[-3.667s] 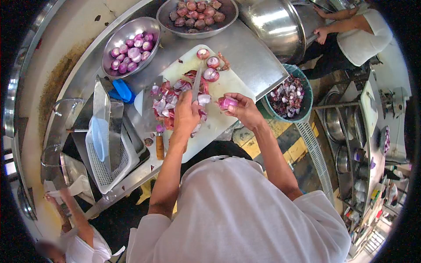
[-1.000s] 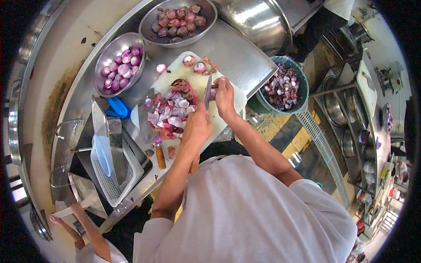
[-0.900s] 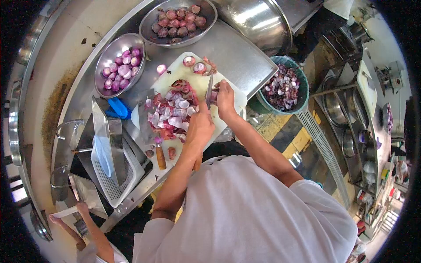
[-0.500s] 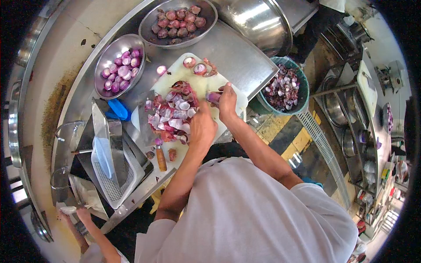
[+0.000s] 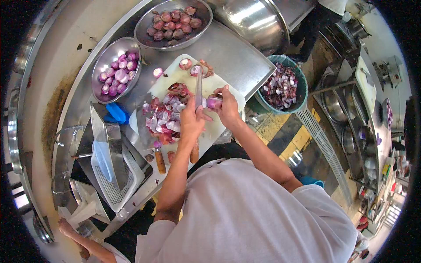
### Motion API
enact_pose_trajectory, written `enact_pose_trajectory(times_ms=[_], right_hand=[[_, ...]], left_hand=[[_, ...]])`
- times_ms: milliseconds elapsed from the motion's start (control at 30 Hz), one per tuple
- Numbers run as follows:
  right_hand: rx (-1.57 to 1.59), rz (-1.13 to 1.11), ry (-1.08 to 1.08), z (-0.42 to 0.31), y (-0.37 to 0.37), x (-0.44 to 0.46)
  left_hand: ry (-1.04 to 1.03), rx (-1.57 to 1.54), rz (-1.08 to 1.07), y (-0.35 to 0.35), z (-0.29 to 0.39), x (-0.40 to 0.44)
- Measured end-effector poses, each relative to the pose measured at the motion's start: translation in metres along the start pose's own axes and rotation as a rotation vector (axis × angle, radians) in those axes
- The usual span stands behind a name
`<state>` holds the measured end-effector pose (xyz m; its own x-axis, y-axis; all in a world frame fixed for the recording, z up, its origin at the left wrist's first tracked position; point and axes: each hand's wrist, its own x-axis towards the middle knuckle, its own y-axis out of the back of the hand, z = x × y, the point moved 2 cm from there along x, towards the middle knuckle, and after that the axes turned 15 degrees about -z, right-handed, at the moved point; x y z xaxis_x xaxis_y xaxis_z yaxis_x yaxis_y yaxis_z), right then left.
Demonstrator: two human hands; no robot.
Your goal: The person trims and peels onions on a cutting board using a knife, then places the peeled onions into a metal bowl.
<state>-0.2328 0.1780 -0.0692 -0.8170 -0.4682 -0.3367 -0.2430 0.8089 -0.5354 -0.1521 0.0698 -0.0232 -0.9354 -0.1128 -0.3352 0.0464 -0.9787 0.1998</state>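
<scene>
My left hand [image 5: 191,120] grips a knife [image 5: 199,85], its blade pointing away from me and its wooden handle showing below the hand. In my right hand [image 5: 229,107] is a red onion [image 5: 214,102], held close beside the blade. Both hands are above a white cutting board [image 5: 217,127]. Loose onion skins [image 5: 164,116] are heaped on its left part, partly over the wide blade of a second knife with a wooden handle [image 5: 160,162]. At the board's far end lie cut onions [image 5: 185,64].
Peeled onions fill part of a steel bowl [image 5: 97,87] at the left; unpeeled ones sit in another steel bowl [image 5: 142,37]. A green bin [image 5: 267,103] of skins stands right of the steel table [image 5: 232,48]. A white basket [image 5: 127,186] is at lower left, near another person's arm [image 5: 87,241].
The knife has swung from the onion to point away from me, and my left hand has moved slightly left. My right hand still holds the onion. The other person's arms have moved down.
</scene>
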Motion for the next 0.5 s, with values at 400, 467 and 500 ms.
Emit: enact_pose_trajectory(times_ms=[400, 467, 500], right_hand=[[0.14, -0.608, -0.191, -0.012, 0.028, -0.012], [0.192, -0.635, -0.161, -0.013, 0.028, -0.013], [0.192, -0.633, -0.161, -0.011, 0.029, -0.013]], left_hand=[[-0.109, 0.065, 0.179, 0.015, 0.005, -0.002], [0.052, 0.021, 0.132, 0.017, 0.007, -0.005], [0.052, 0.021, 0.131, 0.017, 0.003, -0.006]])
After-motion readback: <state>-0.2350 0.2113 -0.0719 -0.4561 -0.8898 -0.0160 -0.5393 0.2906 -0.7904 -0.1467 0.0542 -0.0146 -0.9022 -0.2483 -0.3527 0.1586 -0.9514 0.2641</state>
